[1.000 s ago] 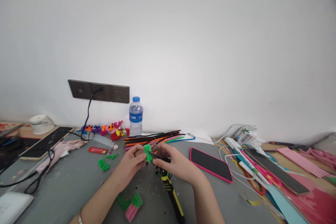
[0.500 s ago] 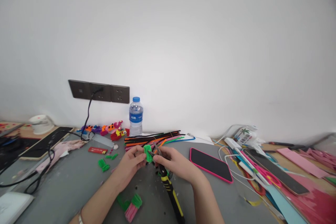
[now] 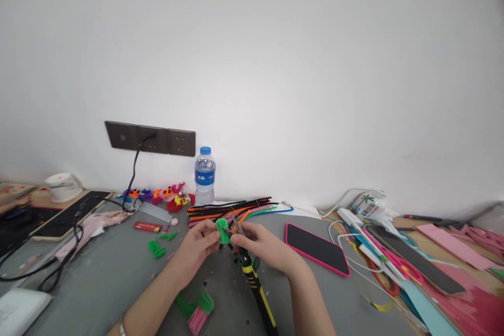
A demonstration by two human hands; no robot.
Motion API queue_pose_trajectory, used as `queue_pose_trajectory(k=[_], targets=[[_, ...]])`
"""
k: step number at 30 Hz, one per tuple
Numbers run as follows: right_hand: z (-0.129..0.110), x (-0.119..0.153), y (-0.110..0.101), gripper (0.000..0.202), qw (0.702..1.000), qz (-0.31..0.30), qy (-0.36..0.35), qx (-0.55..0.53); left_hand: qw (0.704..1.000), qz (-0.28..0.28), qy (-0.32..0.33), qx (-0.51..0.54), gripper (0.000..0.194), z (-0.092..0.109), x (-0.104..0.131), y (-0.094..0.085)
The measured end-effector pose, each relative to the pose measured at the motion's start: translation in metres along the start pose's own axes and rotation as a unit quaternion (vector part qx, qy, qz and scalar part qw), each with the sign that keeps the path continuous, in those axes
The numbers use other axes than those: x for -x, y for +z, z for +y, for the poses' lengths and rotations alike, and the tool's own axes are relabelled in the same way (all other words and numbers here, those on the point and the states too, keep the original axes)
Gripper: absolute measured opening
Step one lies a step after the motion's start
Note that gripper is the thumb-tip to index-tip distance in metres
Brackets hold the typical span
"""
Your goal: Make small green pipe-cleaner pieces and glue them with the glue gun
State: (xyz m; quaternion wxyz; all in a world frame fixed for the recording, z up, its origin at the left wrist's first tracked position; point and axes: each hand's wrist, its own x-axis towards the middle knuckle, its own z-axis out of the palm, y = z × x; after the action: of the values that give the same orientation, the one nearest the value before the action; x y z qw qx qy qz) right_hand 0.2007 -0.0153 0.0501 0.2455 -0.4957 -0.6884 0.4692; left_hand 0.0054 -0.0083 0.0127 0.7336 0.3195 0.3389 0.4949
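Observation:
A bundle of bent green pipe cleaner [image 3: 222, 231] is pinched between the fingers of my left hand [image 3: 200, 244]. My right hand [image 3: 260, 244] grips a pair of pliers [image 3: 258, 294] with black and yellow handles, pointing down toward me. The pliers' jaws meet the side of the green piece; whether they clamp it I cannot tell. Below my hands lies a pink and green pipe cleaner piece [image 3: 200, 315]. Left of my left hand is a small folded green piece [image 3: 156, 249]. Behind both hands lies a pile of pipe cleaners [image 3: 228, 210], mostly black and orange.
A water bottle [image 3: 205, 178] stands against the wall. To the right lies a pink-edged phone [image 3: 317, 250], with white cables and scissors [image 3: 407, 268] beyond it. Several colourful figures [image 3: 167, 193] and a red lighter [image 3: 147, 227] lie left, near a black cable [image 3: 134, 168].
The view has shifted very slightly. Both hands keep their hold on the green pipe cleaner piece and the pliers, with hardly any movement.

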Motion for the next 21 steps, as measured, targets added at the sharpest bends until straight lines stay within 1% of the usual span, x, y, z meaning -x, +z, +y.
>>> queue_pose_trajectory(k=[8,14,21], targets=[[0.0007,0.0006,-0.0008,0.043,1.000,0.000,0.014,0.010,1.000,-0.001,0.009,-0.002,0.034,-0.0001,-0.0017,0.0007],[0.0066,-0.0003,-0.0008,0.042,1.000,-0.005,0.014,-0.014,0.999,-0.017,0.022,-0.027,0.031,-0.0009,-0.0006,-0.0011],[0.0089,-0.0004,-0.0007,0.044,1.000,-0.005,0.017,-0.021,0.999,-0.018,0.027,-0.027,0.031,-0.0005,0.0013,0.0001]])
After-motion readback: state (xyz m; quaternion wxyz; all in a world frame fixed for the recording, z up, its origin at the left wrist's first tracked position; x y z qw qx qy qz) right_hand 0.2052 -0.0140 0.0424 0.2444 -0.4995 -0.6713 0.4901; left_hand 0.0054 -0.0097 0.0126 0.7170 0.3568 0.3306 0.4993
